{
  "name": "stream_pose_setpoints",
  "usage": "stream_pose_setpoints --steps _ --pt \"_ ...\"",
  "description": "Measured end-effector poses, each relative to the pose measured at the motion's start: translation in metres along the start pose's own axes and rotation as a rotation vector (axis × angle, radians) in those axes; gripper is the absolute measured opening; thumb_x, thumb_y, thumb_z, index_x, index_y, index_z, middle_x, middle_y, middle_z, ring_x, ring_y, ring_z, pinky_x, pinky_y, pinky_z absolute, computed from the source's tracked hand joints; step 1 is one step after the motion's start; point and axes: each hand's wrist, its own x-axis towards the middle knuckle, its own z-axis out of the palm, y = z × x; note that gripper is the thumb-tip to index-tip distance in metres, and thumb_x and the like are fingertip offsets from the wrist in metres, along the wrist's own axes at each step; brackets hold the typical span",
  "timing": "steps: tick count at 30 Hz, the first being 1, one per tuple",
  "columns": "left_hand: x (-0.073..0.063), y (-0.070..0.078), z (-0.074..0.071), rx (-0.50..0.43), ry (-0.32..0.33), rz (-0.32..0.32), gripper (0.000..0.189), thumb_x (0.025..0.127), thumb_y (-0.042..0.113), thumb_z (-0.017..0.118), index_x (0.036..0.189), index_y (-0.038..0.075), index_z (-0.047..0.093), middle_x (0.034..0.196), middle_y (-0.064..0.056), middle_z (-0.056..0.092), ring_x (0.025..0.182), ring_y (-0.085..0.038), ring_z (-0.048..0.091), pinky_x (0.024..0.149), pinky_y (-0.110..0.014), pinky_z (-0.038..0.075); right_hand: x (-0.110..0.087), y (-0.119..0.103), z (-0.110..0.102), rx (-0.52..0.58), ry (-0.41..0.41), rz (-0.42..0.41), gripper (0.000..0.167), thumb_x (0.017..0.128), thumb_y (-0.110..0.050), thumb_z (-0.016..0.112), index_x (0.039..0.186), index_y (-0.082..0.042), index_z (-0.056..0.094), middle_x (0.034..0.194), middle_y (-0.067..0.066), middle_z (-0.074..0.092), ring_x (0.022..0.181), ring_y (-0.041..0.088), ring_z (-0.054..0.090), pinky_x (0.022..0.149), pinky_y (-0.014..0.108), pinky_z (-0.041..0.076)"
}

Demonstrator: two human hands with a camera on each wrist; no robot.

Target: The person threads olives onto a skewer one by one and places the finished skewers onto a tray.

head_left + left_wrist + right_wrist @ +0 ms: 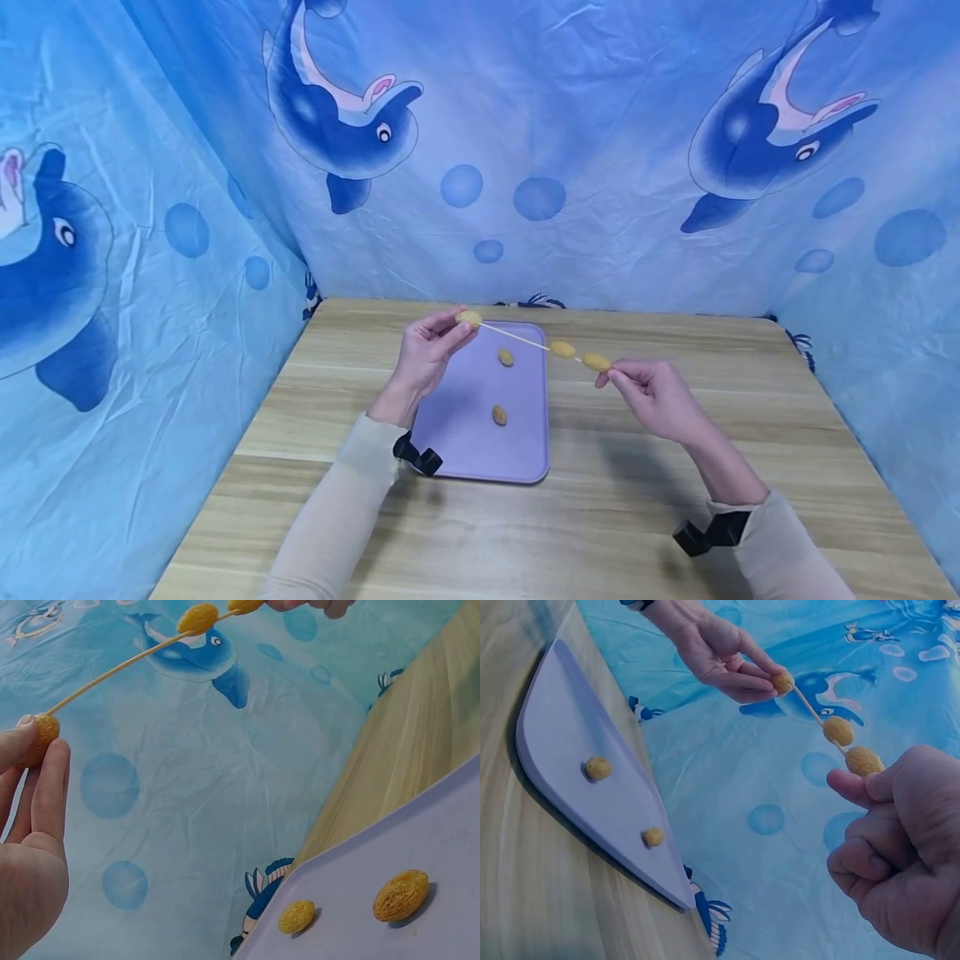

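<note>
A thin wooden skewer [514,336] is held in the air between the hands, slanting down to the right in the head view. My left hand [426,348] pinches a yellow, wrinkled oval fruit, like a dried date [46,739], at the skewer's left end; how deep the tip sits is hidden. Two similar fruits, a middle one [562,349] and an end one [596,362], are threaded near the other end. There my right hand [660,402] pinches the skewer's end, thumb and forefinger close against the end fruit. Two loose fruits, one farther [506,357] and one nearer [499,415], lie below.
The loose fruits lie on a lilac tray [480,454] with a low rim, below the left hand. It stands on a wood-grain table [600,533]. A blue dolphin-print curtain [600,108] encloses the back and sides. Black wrist mounts sit on both forearms.
</note>
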Motion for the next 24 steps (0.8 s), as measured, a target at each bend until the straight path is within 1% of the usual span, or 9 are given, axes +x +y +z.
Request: stream_pose_setpoints --steps 2,4,7,11,14,17,21,24 --pt "-0.0001 0.0004 0.0005 -0.003 -0.009 0.005 0.054 0.099 -0.022 0.055 0.105 0.023 0.084 0.108 0.005 0.081 0.099 -0.010 0.079 0.093 -0.026 0.067 -0.0003 0.0010 0.0006 0.010 0.006 -0.002 0.025 0.108 -0.002 0.059 0.094 -0.010 0.078 0.058 -0.009 0.031 0.045 -0.007 0.022 0.035 0.017 0.019" --pt "-0.0003 0.0010 0.0012 -0.011 -0.002 0.004 0.053 0.099 -0.022 0.055 0.105 0.022 0.084 0.107 0.005 0.082 0.098 -0.011 0.079 0.093 -0.027 0.067 -0.0003 0.0017 0.0016 0.002 0.026 -0.031 0.025 0.107 0.000 0.059 0.095 -0.011 0.078 0.059 -0.009 0.033 0.046 -0.008 0.022 0.035 0.017 0.019" --pt "-0.0006 0.0020 0.0024 -0.024 0.024 -0.003 0.049 0.099 -0.021 0.056 0.104 0.020 0.084 0.105 0.003 0.082 0.095 -0.012 0.080 0.092 -0.027 0.067 -0.0002 0.0019 0.0040 -0.046 0.077 -0.113 0.025 0.104 0.005 0.060 0.095 -0.010 0.079 0.062 -0.010 0.038 0.048 -0.010 0.023 0.035 0.015 0.020" --pt "-0.0003 0.0030 0.0035 -0.019 0.052 -0.019 0.046 0.099 -0.019 0.057 0.102 0.018 0.084 0.103 0.002 0.083 0.093 -0.012 0.081 0.089 -0.026 0.068 0.0009 0.0029 0.0066 -0.127 0.145 -0.231 0.024 0.098 0.012 0.065 0.096 -0.007 0.080 0.060 -0.012 0.040 0.051 -0.012 0.024 0.037 0.011 0.021" --pt "-0.0001 0.0025 0.0029 -0.012 0.059 -0.034 0.049 0.099 -0.020 0.055 0.101 0.019 0.084 0.103 0.002 0.082 0.092 -0.012 0.080 0.089 -0.025 0.068 0.0017 0.0045 0.0076 -0.158 0.177 -0.285 0.026 0.095 0.015 0.066 0.095 -0.007 0.079 0.058 -0.013 0.039 0.051 -0.012 0.023 0.037 0.010 0.020" --pt "-0.0005 0.0011 0.0011 -0.014 0.063 -0.041 0.051 0.099 -0.021 0.053 0.101 0.019 0.084 0.103 0.002 0.082 0.093 -0.011 0.080 0.090 -0.025 0.067 0.0022 0.0046 0.0082 -0.158 0.172 -0.283 0.027 0.096 0.014 0.066 0.095 -0.009 0.079 0.058 -0.013 0.038 0.050 -0.012 0.023 0.037 0.010 0.020" --pt "-0.0004 0.0025 0.0009 -0.015 0.060 -0.034 0.052 0.100 -0.021 0.052 0.102 0.020 0.084 0.103 0.002 0.082 0.094 -0.011 0.080 0.092 -0.025 0.067 0.0026 0.0034 0.0092 -0.124 0.133 -0.209 0.028 0.101 0.009 0.063 0.093 -0.012 0.079 0.059 -0.013 0.036 0.050 -0.013 0.021 0.036 0.011 0.019" --pt "-0.0001 0.0038 0.0018 -0.013 0.041 -0.023 0.052 0.100 -0.020 0.054 0.103 0.022 0.084 0.105 0.004 0.082 0.096 -0.011 0.080 0.093 -0.026 0.067 0.0021 0.0043 0.0097 -0.087 0.101 -0.155 0.028 0.103 0.006 0.061 0.092 -0.013 0.077 0.060 -0.013 0.034 0.048 -0.013 0.020 0.035 0.013 0.019"
